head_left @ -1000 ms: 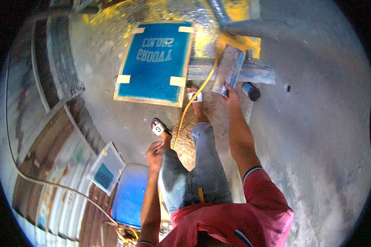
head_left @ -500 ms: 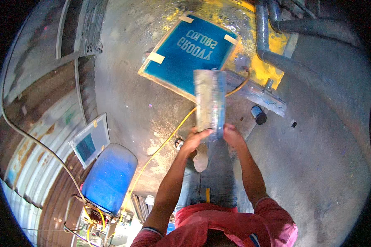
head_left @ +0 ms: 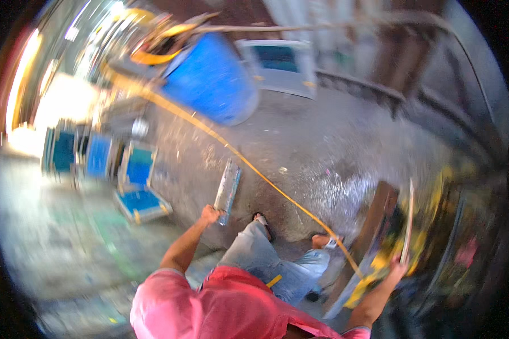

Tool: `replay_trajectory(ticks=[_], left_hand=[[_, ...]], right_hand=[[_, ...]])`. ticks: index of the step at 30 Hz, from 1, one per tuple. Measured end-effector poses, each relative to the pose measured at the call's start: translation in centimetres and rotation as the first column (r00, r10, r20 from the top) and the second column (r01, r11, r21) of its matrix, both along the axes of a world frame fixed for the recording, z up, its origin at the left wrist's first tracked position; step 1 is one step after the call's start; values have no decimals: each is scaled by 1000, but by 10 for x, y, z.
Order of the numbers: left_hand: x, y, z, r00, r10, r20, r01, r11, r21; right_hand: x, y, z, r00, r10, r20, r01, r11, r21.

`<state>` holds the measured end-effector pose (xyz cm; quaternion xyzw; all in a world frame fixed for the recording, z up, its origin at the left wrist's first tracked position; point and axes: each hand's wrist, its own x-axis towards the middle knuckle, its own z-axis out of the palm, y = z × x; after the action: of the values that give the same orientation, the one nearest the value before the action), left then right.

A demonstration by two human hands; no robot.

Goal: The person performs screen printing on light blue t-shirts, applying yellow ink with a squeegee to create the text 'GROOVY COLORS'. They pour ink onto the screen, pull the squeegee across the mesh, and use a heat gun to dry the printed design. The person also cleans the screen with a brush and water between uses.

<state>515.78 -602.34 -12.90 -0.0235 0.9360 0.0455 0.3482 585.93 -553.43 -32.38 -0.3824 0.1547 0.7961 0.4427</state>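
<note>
My left hand [head_left: 210, 214] is closed round the near end of a long, narrow, paint-smeared bar [head_left: 228, 183], grey-white on its face with a blue side. The bar points away from me above the floor; its exact kind is unclear. Out to the right, my right hand [head_left: 398, 266] grips the lower end of a screen-printing frame [head_left: 408, 223]. That frame stands almost edge-on, so only a thin pale strip shows and its mesh is hidden. Motion blurs this side of the view, and the right fingers are only partly distinct.
A yellow hose [head_left: 257, 171] crosses the floor past my feet. A blue barrel [head_left: 215, 82] stands at the far side, with a grey-and-teal screen frame [head_left: 280, 65] beside it. Several blue screen frames [head_left: 142, 204] lean at the left. A dark beam [head_left: 373, 220] is near my right leg.
The view has swung left, bringing the barrel and leaning frames across. My right hand has let go of the paint-smeared bar and now holds a frame; my left hand keeps the bar.
</note>
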Motion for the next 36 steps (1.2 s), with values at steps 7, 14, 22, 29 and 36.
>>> replay_trajectory(ticks=[7,14,22,29,36], left_hand=[[33,-240,-44,838,543,-50,-511,813,278],[28,-335,-34,636,765,98,-760,600,251],[-12,-412,-81,387,909,158,-915,357,185],[-93,-516,-128,-59,732,679,-933,200,-297],[-272,-561,-104,-150,852,501,-984,-78,-161]], right_hand=[[-144,-90,176,808,139,572,-218,974,70],[-348,-134,219,-170,550,818,-780,432,-452],[-645,-211,184,-809,-490,324,-135,-381,-915],[-1006,-406,159,-522,-749,407,21,-488,-872],[-1271,-523,161,-484,-628,609,-326,-517,-792]])
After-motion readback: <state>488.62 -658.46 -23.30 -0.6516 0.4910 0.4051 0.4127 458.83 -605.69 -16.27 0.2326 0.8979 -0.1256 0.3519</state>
